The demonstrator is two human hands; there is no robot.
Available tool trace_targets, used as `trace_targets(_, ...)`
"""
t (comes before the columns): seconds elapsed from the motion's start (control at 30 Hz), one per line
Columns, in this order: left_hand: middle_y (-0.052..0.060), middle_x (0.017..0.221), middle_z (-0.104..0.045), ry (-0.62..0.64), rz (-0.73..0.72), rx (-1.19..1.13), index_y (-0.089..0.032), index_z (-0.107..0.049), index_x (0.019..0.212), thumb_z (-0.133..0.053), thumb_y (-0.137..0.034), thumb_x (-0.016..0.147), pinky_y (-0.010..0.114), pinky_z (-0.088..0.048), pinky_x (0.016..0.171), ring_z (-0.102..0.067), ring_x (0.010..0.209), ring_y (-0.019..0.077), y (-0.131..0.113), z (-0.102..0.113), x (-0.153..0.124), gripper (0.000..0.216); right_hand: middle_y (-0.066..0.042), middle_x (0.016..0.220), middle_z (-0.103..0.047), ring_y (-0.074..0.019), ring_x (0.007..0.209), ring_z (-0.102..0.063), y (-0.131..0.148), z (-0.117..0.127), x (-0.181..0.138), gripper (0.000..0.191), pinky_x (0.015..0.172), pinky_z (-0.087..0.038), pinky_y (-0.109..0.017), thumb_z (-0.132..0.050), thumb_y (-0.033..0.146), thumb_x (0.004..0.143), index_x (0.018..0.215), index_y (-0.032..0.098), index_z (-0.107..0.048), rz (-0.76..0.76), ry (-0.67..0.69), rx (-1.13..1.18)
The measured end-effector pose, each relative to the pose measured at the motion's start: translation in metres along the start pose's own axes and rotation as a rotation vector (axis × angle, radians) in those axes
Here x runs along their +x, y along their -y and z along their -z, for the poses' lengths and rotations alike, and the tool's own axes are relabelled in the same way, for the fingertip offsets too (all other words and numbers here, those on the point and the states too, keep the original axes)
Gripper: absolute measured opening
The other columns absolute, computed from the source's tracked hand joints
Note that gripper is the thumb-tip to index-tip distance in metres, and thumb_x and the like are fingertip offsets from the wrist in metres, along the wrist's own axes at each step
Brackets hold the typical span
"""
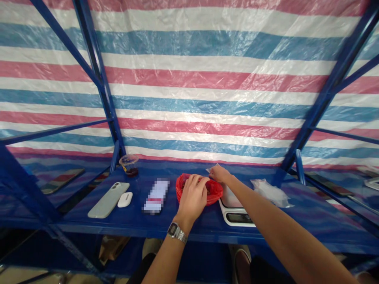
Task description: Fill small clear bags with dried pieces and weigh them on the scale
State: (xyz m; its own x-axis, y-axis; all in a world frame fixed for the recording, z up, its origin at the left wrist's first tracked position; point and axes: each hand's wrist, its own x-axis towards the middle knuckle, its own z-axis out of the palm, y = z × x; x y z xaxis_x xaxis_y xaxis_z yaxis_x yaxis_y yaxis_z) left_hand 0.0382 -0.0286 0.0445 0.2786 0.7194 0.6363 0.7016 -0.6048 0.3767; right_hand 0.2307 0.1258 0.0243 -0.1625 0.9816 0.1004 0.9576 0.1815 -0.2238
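Observation:
A red plastic bag stands with its mouth open on the blue shelf, small dark contents partly showing inside. My left hand, a metal watch on its wrist, reaches over the bag's mouth with fingers curled down into it. Its fingertips, and whatever they grip, are hidden. Just behind the bag's right side, my right hand is closed on a small clear plastic bag, of which only a corner shows. Beneath my right forearm sits a white kitchen scale with a metal plate, partly covered by the arm.
Left of the red bag lie a lit phone, a white earbud case and a pale phone. A clear cup with dark liquid stands behind them. Clear plastic bags lie right. Blue posts and striped sheeting enclose the shelf.

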Motion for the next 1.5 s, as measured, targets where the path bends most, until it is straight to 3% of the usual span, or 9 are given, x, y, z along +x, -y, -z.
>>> trace_targets(0.2,0.008,0.11,-0.067,-0.026,0.025,-0.021,-0.025,-0.069,0.115,-0.046,-0.01,0.098,0.046,-0.049,0.102,-0.057,0.113,0.0264,0.002,0.01,0.001,0.032,-0.016,0.106,-0.077,-0.0274,0.102,-0.073,0.001,-0.001,-0.001,0.022,0.085,-0.053,-0.033,-0.065,0.032,0.091,0.1,0.017,-0.079,-0.116,0.019,-0.052)
trace_targets(0.33,0.007,0.108,-0.068,-0.044,0.05,-0.064,-0.024,-0.069,0.111,-0.046,-0.011,0.098,0.046,-0.05,0.101,-0.059,0.111,0.0262,0.002,0.011,0.0,0.03,-0.015,0.093,-0.078,-0.0283,0.093,-0.074,0.001,0.012,-0.006,0.018,0.08,-0.053,-0.032,-0.07,0.032,0.085,0.087,0.016,-0.079,-0.159,-0.035,0.025)
trace_targets(0.47,0.005,0.105,-0.071,-0.128,0.141,-0.293,-0.024,-0.069,0.106,-0.046,-0.014,0.099,0.04,-0.053,0.097,-0.065,0.103,0.0216,0.005,0.003,0.003,0.026,-0.012,0.081,-0.077,-0.0236,0.083,-0.073,0.004,0.033,-0.017,0.034,0.072,-0.052,-0.027,-0.051,0.032,0.094,0.086,0.013,-0.078,-0.143,-0.171,0.211)
trace_targets(0.6,0.003,0.091,-0.072,-0.152,0.316,-0.727,-0.022,-0.065,0.112,-0.056,-0.032,0.099,0.028,-0.056,0.072,-0.068,0.077,0.0158,0.005,-0.01,0.011,0.019,-0.009,0.091,-0.078,-0.0201,0.081,-0.072,0.026,0.035,-0.055,0.044,0.07,-0.054,-0.026,-0.039,0.041,0.099,0.101,0.014,-0.074,-0.039,-0.318,0.458)
trace_targets(0.7,0.004,0.089,-0.071,-0.152,0.349,-0.874,-0.021,-0.062,0.11,-0.061,-0.043,0.095,0.026,-0.055,0.068,-0.069,0.075,0.0155,0.003,-0.016,0.016,0.027,-0.007,0.086,-0.076,-0.021,0.076,-0.07,0.051,0.021,-0.097,0.036,0.071,-0.056,-0.031,-0.06,0.051,0.09,0.091,0.017,-0.071,0.206,-0.41,0.922)
trace_targets(0.83,0.003,0.089,-0.071,-0.137,0.324,-0.854,-0.02,-0.062,0.096,-0.061,-0.048,0.094,0.026,-0.055,0.07,-0.068,0.078,0.0159,0.001,-0.017,0.015,0.027,-0.003,0.081,-0.074,-0.02,0.075,-0.068,0.073,0.012,-0.133,0.031,0.073,-0.056,-0.032,-0.064,0.051,0.091,0.093,0.02,-0.069,0.283,-0.333,1.108)
trace_targets(1.0,-0.001,0.075,-0.067,-0.07,0.317,-0.899,-0.019,-0.062,0.088,-0.063,-0.048,0.092,0.025,-0.051,0.064,-0.064,0.067,0.0145,0.001,-0.015,0.014,0.029,-0.002,0.075,-0.069,-0.0186,0.07,-0.065,0.071,0.014,-0.137,0.034,0.07,-0.054,-0.031,-0.067,0.054,0.088,0.084,0.02,-0.065,0.24,-0.302,1.253)
trace_targets(1.3,-0.002,0.077,-0.057,-0.088,0.162,-0.384,-0.022,-0.047,0.081,-0.046,-0.022,0.096,0.027,-0.042,0.068,-0.054,0.069,0.0144,-0.002,-0.017,0.007,0.016,-0.001,0.068,-0.063,-0.0195,0.061,-0.059,0.071,0.007,-0.136,0.022,0.064,-0.048,-0.033,-0.058,0.042,0.088,0.08,0.022,-0.058,-0.036,-0.606,0.933)
trace_targets(1.5,-0.003,0.074,-0.057,-0.172,0.311,-0.612,-0.024,-0.045,0.082,-0.047,-0.035,0.096,0.026,-0.047,0.068,-0.059,0.068,0.0141,0.006,-0.014,0.017,0.019,-0.006,0.089,-0.071,-0.0209,0.072,-0.067,0.074,0.005,-0.131,0.038,0.067,-0.056,-0.034,-0.064,0.057,0.087,0.101,0.022,-0.062,-0.128,-0.662,1.188)
